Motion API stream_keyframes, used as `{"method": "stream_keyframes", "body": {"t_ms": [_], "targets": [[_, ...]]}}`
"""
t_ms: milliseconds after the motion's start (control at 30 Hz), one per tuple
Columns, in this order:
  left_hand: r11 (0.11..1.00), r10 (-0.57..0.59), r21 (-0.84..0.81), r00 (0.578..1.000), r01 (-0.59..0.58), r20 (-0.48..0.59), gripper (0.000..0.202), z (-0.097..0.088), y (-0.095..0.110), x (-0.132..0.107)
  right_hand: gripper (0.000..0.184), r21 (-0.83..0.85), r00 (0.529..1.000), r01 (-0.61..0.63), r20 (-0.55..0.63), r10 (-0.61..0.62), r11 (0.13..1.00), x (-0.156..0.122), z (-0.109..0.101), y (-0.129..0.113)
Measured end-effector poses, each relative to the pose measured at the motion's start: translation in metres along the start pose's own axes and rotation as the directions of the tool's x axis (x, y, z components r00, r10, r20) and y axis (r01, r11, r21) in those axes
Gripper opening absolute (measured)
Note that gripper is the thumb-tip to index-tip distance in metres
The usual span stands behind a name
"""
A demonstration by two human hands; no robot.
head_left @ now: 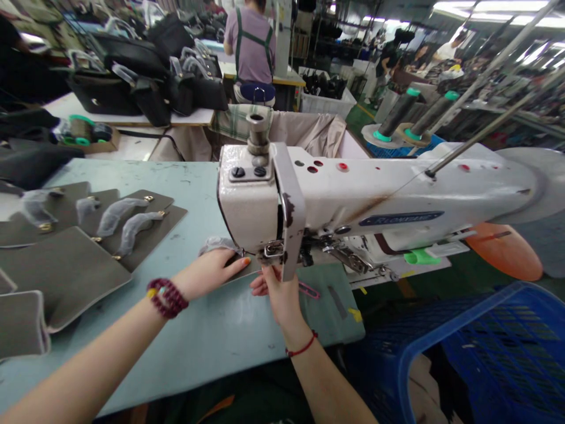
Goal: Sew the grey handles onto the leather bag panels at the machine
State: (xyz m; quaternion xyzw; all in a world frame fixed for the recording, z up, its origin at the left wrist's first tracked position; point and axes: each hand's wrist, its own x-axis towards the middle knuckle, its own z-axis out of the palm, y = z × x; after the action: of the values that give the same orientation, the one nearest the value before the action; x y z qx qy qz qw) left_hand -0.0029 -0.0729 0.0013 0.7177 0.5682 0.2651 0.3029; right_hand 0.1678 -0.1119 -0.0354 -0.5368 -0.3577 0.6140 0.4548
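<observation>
A grey panel (242, 273) lies under the sewing machine's (251, 203) head on the table (212, 353), largely covered by the left hand (210, 274). The machine partly hides the right hand (283, 297); neither hand's grip can be told. Pink snips (312, 292) lie just beside; other panels (88, 268) spread left; a blue basket (404, 359) is cut off.

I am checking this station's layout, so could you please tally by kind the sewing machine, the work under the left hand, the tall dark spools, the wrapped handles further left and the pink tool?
Sewing machine: 1
Grey piece under the left hand: 1
Tall dark spools: 2
Plastic-wrapped handles further left: 4
Pink tool: 1
Total: 9
</observation>
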Motion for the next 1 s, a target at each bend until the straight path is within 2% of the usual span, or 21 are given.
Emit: {"method": "stream_keyframes", "body": {"t_ms": [33,67,100,133,167,200,233,267,333,367,400,433,467,533,633,700,767,833,1000], "targets": [[1.0,0.003,0.003,1.0,-0.003,-0.013,0.029,0.007,0.0,-0.021,0.043,0.001,1.0,0.001,0.026,-0.001,1.0,0.0,-0.002,0.0],[1.0,-0.01,-0.002,0.997,0.01,-0.076,0.03,0.015,0.001,-0.043,0.043,-0.001,0.999,0.003,0.051,-0.003,1.0,0.0,-0.004,-0.001],[0.999,-0.039,-0.042,0.982,0.032,-0.183,0.03,0.026,0.002,-0.063,0.042,-0.007,0.997,0.008,0.073,-0.007,1.0,0.0,-0.006,-0.001],[0.989,-0.093,-0.139,0.964,0.06,-0.249,0.027,0.038,0.004,-0.081,0.041,-0.016,0.996,0.015,0.088,-0.014,1.0,0.0,-0.007,-0.001],[0.952,-0.162,-0.291,0.96,0.091,-0.23,0.023,0.051,0.006,-0.093,0.04,-0.025,0.995,0.027,0.097,-0.025,0.999,0.0,-0.008,-0.001],[0.865,-0.235,-0.481,0.963,0.143,-0.136,0.024,0.064,0.008,-0.099,0.039,-0.033,0.994,0.039,0.1,-0.036,0.999,0.0,-0.009,0.0],[0.713,-0.292,-0.672,0.956,0.202,-0.023,0.026,0.076,0.01,-0.099,0.038,-0.037,0.994,0.049,0.101,-0.045,0.998,0.001,-0.009,0.0],[0.512,-0.311,-0.826,0.947,0.235,0.077,0.03,0.086,0.012,-0.094,0.038,-0.036,0.993,0.056,0.104,-0.052,0.998,0.001,-0.009,0.001],[0.097,-0.268,-0.968,0.943,0.231,0.198,0.035,0.1,0.015,-0.071,0.038,-0.035,0.992,0.069,0.108,-0.065,0.997,0.002,-0.008,0.003],[-0.047,-0.234,-0.975,0.947,0.216,0.221,0.036,0.103,0.016,-0.057,0.038,-0.041,0.992,0.077,0.107,-0.072,0.996,0.002,-0.008,0.003],[-0.128,-0.207,-0.968,0.949,0.216,0.239,0.037,0.104,0.016,-0.045,0.037,-0.053,0.991,0.089,0.103,-0.083,0.995,0.003,-0.008,0.003],[-0.147,-0.204,-0.962,0.944,0.231,0.258,0.036,0.103,0.016,-0.034,0.036,-0.075,0.991,0.104,0.097,-0.097,0.992,0.003,-0.008,0.003],[-0.12,-0.23,-0.96,0.934,0.251,0.273,0.036,0.101,0.016,-0.027,0.035,-0.102,0.99,0.121,0.089,-0.112,0.987,0.003,-0.008,0.003],[0.009,-0.361,-0.956,0.892,0.294,0.271,0.034,0.096,0.014,-0.02,0.033,-0.153,0.988,0.145,0.074,-0.135,0.978,0.003,-0.008,0.002],[0.233,-0.559,-0.894,0.805,0.383,0.199,0.037,0.087,0.011,-0.023,0.033,-0.194,0.988,0.153,0.059,-0.144,0.969,0.002,-0.01,0.001],[0.356,-0.608,-0.814,0.775,0.459,0.172,0.042,0.082,0.01,-0.026,0.034,-0.181,0.989,0.144,0.059,-0.135,0.973,-0.002,-0.012,0.0],[0.449,-0.615,-0.739,0.774,0.502,0.151,0.045,0.078,0.01,-0.027,0.032,-0.143,0.99,0.132,0.068,-0.124,0.981,-0.006,-0.014,-0.001],[0.5,-0.605,-0.71,0.786,0.496,0.123,0.046,0.076,0.01,-0.025,0.03,-0.109,0.991,0.12,0.079,-0.111,0.987,-0.012,-0.015,-0.002],[0.537,-0.592,-0.701,0.802,0.469,0.084,0.047,0.073,0.013,-0.018,0.03,-0.083,0.99,0.093,0.114,-0.083,0.992,-0.024,-0.016,0.0]]}}
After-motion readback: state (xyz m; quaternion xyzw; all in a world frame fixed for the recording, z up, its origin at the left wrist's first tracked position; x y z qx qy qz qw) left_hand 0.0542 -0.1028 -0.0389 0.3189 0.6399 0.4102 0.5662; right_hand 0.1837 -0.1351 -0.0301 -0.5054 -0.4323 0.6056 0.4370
